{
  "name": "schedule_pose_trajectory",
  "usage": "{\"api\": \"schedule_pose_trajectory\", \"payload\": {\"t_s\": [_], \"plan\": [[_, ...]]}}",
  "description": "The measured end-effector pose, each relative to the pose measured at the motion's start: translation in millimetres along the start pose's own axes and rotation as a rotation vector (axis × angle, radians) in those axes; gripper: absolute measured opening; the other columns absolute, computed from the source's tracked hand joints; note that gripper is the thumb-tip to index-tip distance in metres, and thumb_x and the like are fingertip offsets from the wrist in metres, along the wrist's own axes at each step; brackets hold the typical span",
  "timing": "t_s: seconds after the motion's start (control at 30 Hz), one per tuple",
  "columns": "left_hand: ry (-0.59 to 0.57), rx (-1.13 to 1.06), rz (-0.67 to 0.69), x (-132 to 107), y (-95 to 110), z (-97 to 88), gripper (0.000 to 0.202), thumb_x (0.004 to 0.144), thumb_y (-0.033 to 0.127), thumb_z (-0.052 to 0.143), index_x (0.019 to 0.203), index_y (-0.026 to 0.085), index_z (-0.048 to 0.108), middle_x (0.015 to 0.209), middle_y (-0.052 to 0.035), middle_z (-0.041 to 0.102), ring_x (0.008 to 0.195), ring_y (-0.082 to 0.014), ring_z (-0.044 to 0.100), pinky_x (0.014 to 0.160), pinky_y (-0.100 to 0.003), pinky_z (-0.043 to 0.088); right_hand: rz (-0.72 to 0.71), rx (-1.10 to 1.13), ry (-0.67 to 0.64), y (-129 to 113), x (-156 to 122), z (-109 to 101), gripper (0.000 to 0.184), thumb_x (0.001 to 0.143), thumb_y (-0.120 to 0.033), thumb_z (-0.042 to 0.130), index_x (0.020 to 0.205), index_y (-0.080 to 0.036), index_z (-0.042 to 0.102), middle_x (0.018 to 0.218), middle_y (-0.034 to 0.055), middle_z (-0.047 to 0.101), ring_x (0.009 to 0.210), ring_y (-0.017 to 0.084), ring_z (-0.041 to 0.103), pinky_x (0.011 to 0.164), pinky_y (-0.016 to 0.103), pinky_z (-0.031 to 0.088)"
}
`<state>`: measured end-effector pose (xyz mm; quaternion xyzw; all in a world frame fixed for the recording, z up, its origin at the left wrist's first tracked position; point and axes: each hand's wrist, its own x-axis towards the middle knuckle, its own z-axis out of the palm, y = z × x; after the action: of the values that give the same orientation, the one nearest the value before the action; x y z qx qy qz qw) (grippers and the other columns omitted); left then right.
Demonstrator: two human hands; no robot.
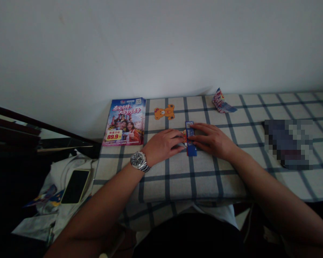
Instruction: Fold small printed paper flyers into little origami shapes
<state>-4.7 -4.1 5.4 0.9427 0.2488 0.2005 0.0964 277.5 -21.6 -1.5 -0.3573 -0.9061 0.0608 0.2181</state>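
A folded strip of blue printed paper (191,140) lies on the checked tablecloth (177,172). Both hands press on it from either side. My left hand (163,145), with a metal watch on its wrist, lies palm down with its fingers bent onto the paper's left edge. My right hand (211,139) rests flat on the paper's right side, fingers stretched toward the left hand. Part of the paper is hidden under the fingers.
A colourful flyer (125,122) lies at the table's back left, beside an orange bear cut-out (164,112). A folded paper piece (221,101) sits near the wall. A blurred dark object (288,143) is at the right. A phone (75,186) lies lower left, off the table.
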Motion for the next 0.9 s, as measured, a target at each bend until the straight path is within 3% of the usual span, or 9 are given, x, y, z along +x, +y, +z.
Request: {"api": "schedule_pose_trajectory", "payload": {"t_s": [0.5,0.9], "plan": [[-0.015,0.038,-0.01,1.7,2.6,3.2,0.036,0.105,0.035,0.059,0.136,0.017,0.063,0.124,-0.0102,0.067,0.113,-0.0241,0.063,0.1,-0.042,0.057,0.008,0.015,0.009,2.0,0.3,1.2,0.029,0.099,-0.03,0.068,0.126,-0.028,0.077,0.149,0.0121,0.063,0.139,0.035,0.058,0.108,0.057,0.055],[-0.038,0.063,-0.02,2.9,3.3,3.2,0.037,0.104,0.035,0.06,0.136,0.016,0.064,0.122,-0.0107,0.065,0.113,-0.0256,0.06,0.102,-0.043,0.056,0.005,0.027,0.002,2.3,0.0,1.6,0.028,0.1,-0.031,0.066,0.126,-0.026,0.076,0.152,0.014,0.06,0.139,0.035,0.058,0.108,0.057,0.055]]}}
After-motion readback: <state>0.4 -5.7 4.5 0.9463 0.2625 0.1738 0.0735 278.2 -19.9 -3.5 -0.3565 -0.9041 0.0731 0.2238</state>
